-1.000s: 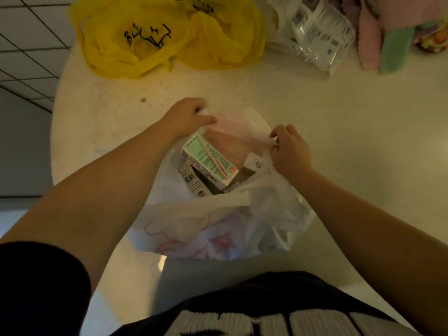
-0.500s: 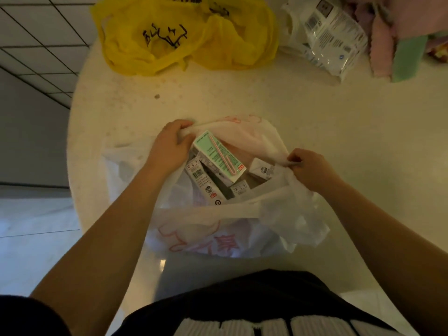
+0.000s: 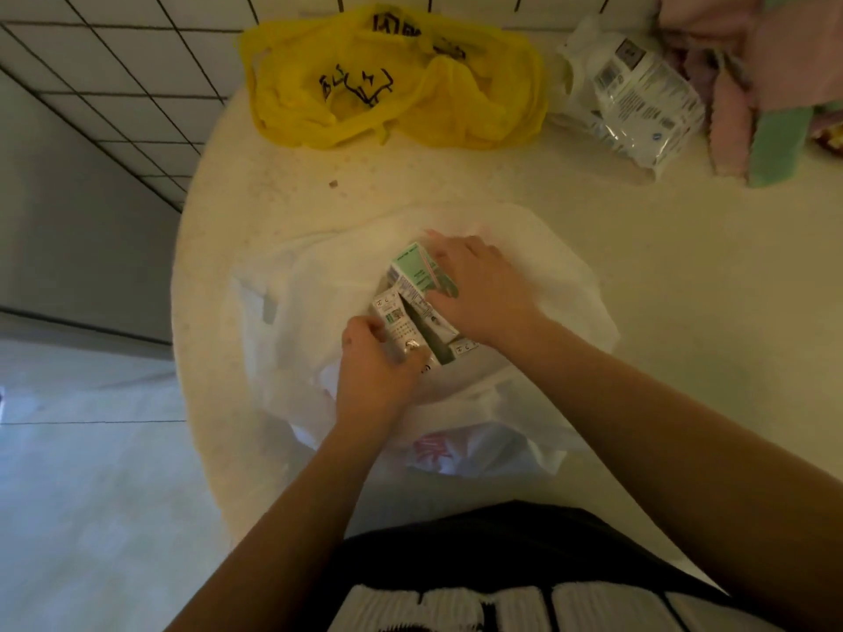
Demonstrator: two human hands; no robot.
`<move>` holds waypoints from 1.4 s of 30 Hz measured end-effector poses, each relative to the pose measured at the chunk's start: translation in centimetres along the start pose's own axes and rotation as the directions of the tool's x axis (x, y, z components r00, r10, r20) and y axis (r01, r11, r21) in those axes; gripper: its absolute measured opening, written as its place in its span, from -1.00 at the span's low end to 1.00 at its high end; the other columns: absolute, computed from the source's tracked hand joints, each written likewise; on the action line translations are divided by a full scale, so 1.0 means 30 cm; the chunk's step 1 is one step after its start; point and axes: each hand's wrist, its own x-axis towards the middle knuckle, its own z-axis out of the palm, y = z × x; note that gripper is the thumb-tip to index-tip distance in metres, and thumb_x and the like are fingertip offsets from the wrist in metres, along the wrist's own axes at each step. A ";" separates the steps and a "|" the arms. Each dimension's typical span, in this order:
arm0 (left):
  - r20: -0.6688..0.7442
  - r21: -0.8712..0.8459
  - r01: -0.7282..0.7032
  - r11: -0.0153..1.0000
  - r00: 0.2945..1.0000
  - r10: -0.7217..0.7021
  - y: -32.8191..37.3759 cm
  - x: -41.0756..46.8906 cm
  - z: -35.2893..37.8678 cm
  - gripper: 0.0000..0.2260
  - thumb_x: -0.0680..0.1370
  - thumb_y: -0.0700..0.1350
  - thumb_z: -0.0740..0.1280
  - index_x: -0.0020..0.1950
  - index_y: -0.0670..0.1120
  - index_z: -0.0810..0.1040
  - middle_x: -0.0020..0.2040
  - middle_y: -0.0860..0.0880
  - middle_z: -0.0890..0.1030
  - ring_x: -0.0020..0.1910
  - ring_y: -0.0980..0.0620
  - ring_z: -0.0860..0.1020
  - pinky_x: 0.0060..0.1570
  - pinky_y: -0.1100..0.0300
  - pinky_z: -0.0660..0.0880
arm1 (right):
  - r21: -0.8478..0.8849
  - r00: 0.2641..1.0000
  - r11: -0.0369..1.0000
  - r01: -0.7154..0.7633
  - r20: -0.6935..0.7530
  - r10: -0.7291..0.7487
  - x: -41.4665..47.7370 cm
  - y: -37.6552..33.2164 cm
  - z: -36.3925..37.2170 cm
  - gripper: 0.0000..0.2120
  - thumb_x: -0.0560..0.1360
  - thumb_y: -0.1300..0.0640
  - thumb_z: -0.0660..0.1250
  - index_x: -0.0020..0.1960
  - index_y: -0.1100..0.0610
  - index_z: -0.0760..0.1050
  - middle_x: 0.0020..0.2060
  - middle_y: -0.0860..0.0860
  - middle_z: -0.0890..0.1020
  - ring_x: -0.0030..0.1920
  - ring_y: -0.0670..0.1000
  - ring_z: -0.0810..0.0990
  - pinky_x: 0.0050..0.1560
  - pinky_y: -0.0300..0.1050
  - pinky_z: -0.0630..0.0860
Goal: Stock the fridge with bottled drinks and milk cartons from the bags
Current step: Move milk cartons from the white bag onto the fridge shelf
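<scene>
— In the white bag (image 3: 524, 266) at the near edge of the table (image 3: 684, 312), what can't you make out?

— How deep the pile goes. Both hands cover parts of the cartons and the bag's folds hide the rest. The print on them is too small to read.

— How many cartons, then?

— Four that show. The right hand (image 3: 483, 294) lies over the green carton (image 3: 417, 271), fingers bent round its far side, clasping it. The left hand (image 3: 378, 376) curls round the near end of the white carton (image 3: 396, 322) just beside it. A third carton (image 3: 435, 319) sits wedged between those two, and only a corner of a fourth carton (image 3: 463, 346) peeps out under the right wrist.

— And further back?

— One yellow bag (image 3: 387, 84) slumped at the far edge, one clear packet (image 3: 638, 98) to its right, and pink cloths (image 3: 730, 107) cut off by the corner.

— What differs from half a second ago?

— Each hand then pinched the bag's rim, pulling it apart. Both have let go and gone onto cartons, and the bag lies spread flatter.
</scene>
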 end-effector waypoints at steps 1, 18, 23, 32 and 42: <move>0.012 -0.006 0.032 0.999 0.999 -0.032 -0.005 -0.015 0.014 -0.52 0.38 0.04 0.53 0.12 0.00 0.32 0.10 0.01 0.48 -0.11 0.13 0.52 -0.19 0.15 0.50 | 0.004 1.000 1.000 -0.013 0.020 0.012 0.011 -0.011 0.011 -0.37 0.50 -0.10 0.29 0.50 -0.01 0.19 0.39 0.06 0.36 0.31 0.14 0.39 0.25 0.08 0.42; 0.167 -0.035 0.261 0.965 0.953 -0.252 -0.002 -0.022 -0.002 -0.48 0.30 0.19 0.30 0.14 -0.09 0.41 -0.10 0.03 0.59 -0.03 -0.07 0.60 0.12 -0.11 0.54 | 0.215 0.975 0.959 -0.187 -0.080 0.208 -0.063 -0.025 0.004 -0.39 0.39 -0.01 0.44 0.37 0.08 0.32 0.12 -0.01 0.56 0.04 0.02 0.58 -0.02 0.00 0.58; 0.124 -0.211 0.135 0.968 0.986 -0.110 0.015 -0.105 -0.068 -0.72 0.47 0.02 0.35 0.07 -0.12 0.46 -0.01 -0.04 0.62 -0.07 -0.01 0.62 -0.09 -0.02 0.59 | 0.425 0.945 0.898 -0.114 -0.231 0.230 -0.214 -0.073 -0.071 -0.61 0.36 0.08 0.48 0.03 0.05 0.31 -0.01 0.00 0.57 -0.06 0.04 0.59 -0.13 0.10 0.61; -0.129 -0.415 -0.165 0.895 0.984 0.122 0.064 -0.374 -0.227 -0.86 0.56 -0.19 0.30 0.11 -0.10 0.53 -0.02 0.04 0.59 -0.09 0.11 0.62 -0.13 -0.08 0.66 | 0.805 0.937 0.582 0.113 -0.282 0.208 -0.534 -0.122 -0.178 -0.58 0.37 0.31 0.52 0.00 0.03 0.34 -0.06 -0.07 0.60 -0.02 0.03 0.66 -0.18 -0.15 0.64; -0.216 -0.689 -0.173 0.704 0.976 0.028 -0.038 -0.758 -0.271 -0.89 0.59 -0.17 0.31 0.00 -0.15 0.63 -0.07 -0.09 0.71 -0.01 -0.03 0.68 -0.01 0.05 0.63 | 0.962 0.965 0.258 0.087 -0.146 0.219 -0.907 -0.089 -0.136 -0.58 0.42 0.32 0.46 0.20 0.14 0.40 -0.03 0.13 0.63 0.00 0.15 0.68 -0.08 0.11 0.65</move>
